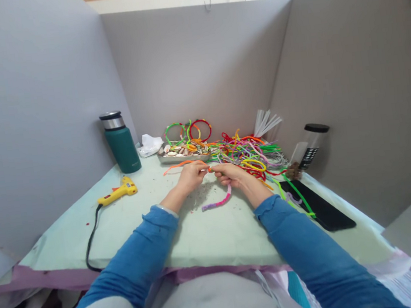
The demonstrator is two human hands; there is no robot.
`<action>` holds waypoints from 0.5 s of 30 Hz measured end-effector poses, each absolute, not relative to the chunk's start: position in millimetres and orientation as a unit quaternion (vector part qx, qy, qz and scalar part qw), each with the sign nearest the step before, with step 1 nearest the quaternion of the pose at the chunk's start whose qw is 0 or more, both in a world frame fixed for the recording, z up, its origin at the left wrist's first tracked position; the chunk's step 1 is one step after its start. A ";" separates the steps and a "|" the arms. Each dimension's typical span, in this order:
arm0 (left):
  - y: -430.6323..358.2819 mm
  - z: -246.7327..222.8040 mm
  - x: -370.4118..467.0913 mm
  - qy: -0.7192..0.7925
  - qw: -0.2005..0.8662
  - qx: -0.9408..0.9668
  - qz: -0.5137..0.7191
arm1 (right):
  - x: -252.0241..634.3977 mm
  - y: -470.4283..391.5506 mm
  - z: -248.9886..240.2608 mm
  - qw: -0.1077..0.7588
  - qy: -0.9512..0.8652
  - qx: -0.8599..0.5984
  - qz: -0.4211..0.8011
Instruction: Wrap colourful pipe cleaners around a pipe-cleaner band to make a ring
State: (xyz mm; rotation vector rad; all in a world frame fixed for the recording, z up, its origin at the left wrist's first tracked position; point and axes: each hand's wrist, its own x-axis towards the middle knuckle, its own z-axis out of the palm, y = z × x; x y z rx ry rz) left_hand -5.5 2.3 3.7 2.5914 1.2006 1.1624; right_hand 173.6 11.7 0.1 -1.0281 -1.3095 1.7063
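Note:
My left hand [193, 174] is closed in a pinch over the middle of the table. An orange pipe cleaner [180, 164] runs out from it to the left. Close beside it, my right hand [229, 173] pinches a pipe cleaner strand in pink and purple [219, 204], whose free end curves down onto the table. Between the two sets of fingertips shows a small orange bit [210, 170], where the strands seem to meet. The fingers hide exactly how they join.
Behind my hands stand a metal tray [185, 158] of shells, several pipe-cleaner rings [201, 130] and a heap of pipe cleaners [250, 151]. A yellow glue gun [118, 191] and green bottle [122, 146] are left; glue sticks [266, 122], a clear jar [311, 146] and black phone-like slab [324, 207] right.

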 end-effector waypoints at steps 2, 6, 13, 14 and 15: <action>3.3 2.9 -5.1 0.391 0.026 0.840 0.375 | 173.2 11.2 -0.4 0.375 -0.520 -0.398 0.657; 4.3 1.6 -4.5 0.392 0.014 0.839 0.377 | 172.3 7.6 1.1 0.378 -0.531 -0.399 0.645; 5.9 -0.7 -2.2 0.423 0.017 0.821 0.382 | 170.6 2.5 4.7 0.377 -0.533 -0.407 0.639; 5.9 -1.0 -2.0 0.423 0.019 0.820 0.386 | 170.4 2.3 5.0 0.376 -0.533 -0.408 0.639; 5.9 -1.1 -2.0 0.422 0.020 0.819 0.388 | 170.2 2.2 5.3 0.375 -0.532 -0.409 0.640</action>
